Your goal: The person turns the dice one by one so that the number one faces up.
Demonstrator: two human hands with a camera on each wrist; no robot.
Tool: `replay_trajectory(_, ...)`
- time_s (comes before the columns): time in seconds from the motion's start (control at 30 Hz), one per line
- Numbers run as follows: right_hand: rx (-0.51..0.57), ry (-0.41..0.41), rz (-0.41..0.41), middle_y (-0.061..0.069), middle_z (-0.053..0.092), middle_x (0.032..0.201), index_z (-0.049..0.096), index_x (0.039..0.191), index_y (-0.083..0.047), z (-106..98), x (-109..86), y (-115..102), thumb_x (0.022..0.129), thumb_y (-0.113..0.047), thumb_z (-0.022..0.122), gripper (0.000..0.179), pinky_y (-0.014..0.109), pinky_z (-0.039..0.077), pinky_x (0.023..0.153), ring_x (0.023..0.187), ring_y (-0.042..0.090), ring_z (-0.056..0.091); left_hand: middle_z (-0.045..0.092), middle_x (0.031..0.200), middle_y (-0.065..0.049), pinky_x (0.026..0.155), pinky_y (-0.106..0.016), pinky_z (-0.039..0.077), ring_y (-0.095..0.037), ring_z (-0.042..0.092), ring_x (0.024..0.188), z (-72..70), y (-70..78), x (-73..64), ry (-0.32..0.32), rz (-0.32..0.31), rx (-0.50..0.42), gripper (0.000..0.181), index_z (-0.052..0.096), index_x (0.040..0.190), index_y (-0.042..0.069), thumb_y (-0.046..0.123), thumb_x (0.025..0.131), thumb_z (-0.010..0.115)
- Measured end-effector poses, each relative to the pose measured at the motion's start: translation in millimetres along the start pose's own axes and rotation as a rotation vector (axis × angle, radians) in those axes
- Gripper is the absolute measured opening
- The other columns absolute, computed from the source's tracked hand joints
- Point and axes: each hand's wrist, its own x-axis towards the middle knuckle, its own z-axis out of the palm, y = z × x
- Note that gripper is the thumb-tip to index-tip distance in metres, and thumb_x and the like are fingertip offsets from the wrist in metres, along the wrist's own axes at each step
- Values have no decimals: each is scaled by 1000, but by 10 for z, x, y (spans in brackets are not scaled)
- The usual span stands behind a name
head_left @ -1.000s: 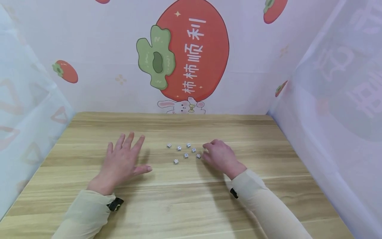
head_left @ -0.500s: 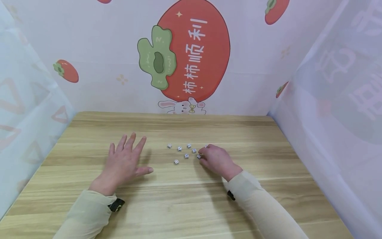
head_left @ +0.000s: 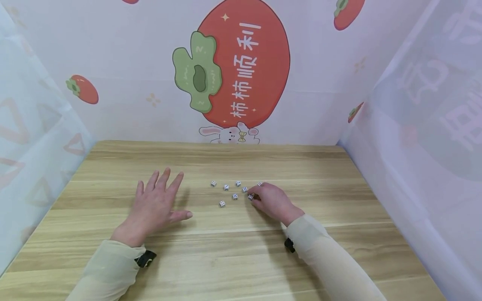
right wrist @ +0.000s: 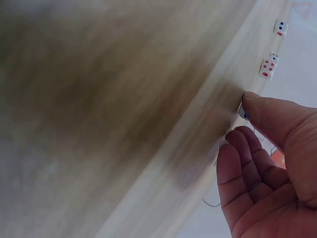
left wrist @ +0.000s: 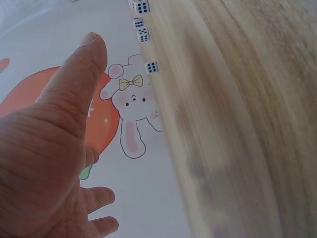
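Note:
Several small white dice lie loosely grouped on the wooden table (head_left: 211,259). My right hand (head_left: 274,201) bends its thumb and fingers about a die (head_left: 250,197) at the group's right side. In the right wrist view, a die (right wrist: 243,113) shows at the thumb, with a gap to the curled fingers (right wrist: 229,166). Another die (head_left: 260,184) sits just behind the knuckles. The index fingertip is close to a third die (head_left: 244,189). To the left of the group, my left hand (head_left: 152,207) is spread with straight fingers, holding nothing.
Further dice are at the group's back left (head_left: 213,183) and front (head_left: 222,204). Behind the table hangs a white cloth (head_left: 312,104) printed with a big red persimmon and a rabbit. Cloth walls (head_left: 425,167) stand at both sides.
My right hand has shifted left and a little forward toward me, uncovering the back right die, and now hovers around the die in front of it. The left hand stays put.

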Motion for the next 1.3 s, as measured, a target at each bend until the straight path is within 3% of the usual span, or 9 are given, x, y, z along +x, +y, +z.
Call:
replay_trajectory(0.23, 14, -19, -1, 1, 75, 116, 75, 125, -18, 8, 12, -3, 98, -21, 74, 27, 38, 55, 96, 101, 15, 66, 19, 169, -30, 111, -84, 12, -58, 15, 152, 0, 8, 0, -7, -1, -13, 115, 25, 166, 15, 71, 80, 77)
replay_trajectory(0.87, 36, -36, 24, 1, 75, 106, 77, 113, -12, -12, 1, -16, 99, -18, 73, 16, 36, 56, 90, 94, 13, 66, 19, 169, -30, 111, -84, 12, -58, 16, 152, -1, 17, -28, -14, -3, -19, 113, 27, 166, 15, 70, 80, 77)
replay_trajectory(1.3, 80, -41, 47, 5, 76, 112, 74, 118, -9, -57, -35, -36, 100, -13, 70, 19, 38, 57, 92, 98, 16, 68, 20, 168, -31, 110, -85, 12, -59, 16, 152, -2, 20, -30, -12, 1, -25, 112, 27, 165, 14, 68, 81, 78)
